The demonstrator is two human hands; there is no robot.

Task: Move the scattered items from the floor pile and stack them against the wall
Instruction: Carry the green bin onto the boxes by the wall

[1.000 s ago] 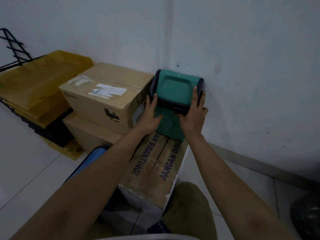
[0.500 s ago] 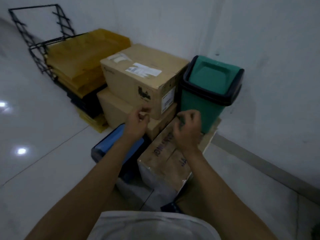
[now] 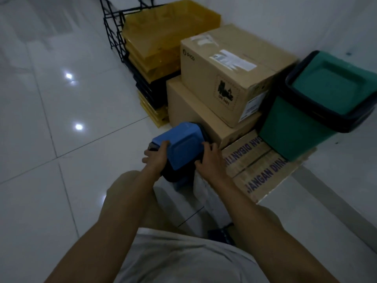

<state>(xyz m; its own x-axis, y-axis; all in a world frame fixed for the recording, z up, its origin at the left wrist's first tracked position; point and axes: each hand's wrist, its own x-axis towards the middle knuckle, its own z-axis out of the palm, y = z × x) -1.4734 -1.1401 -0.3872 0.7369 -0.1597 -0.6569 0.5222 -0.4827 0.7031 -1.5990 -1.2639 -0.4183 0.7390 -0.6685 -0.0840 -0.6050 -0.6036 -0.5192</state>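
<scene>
A small blue bin (image 3: 181, 148) with a dark rim stands on the floor in front of the stacked boxes. My left hand (image 3: 156, 158) grips its left side, thumb over the lid. My right hand (image 3: 210, 159) holds its right side, fingers curled on the rim. A green bin (image 3: 312, 111) with a black rim stands on a flat printed carton (image 3: 257, 170) by the wall. Left of it, a taped cardboard box (image 3: 228, 72) sits on a larger plain box (image 3: 189, 107).
Yellow trays (image 3: 163, 37) and black trays are stacked against the wall at the back, beside a black wire rack (image 3: 114, 31). White glossy floor tiles (image 3: 61, 139) spread to the left. My knees and shirt fill the bottom of the view.
Both hands left the green bin on the carton, drew back and down, and took hold of the blue bin. The view swung left and downward.
</scene>
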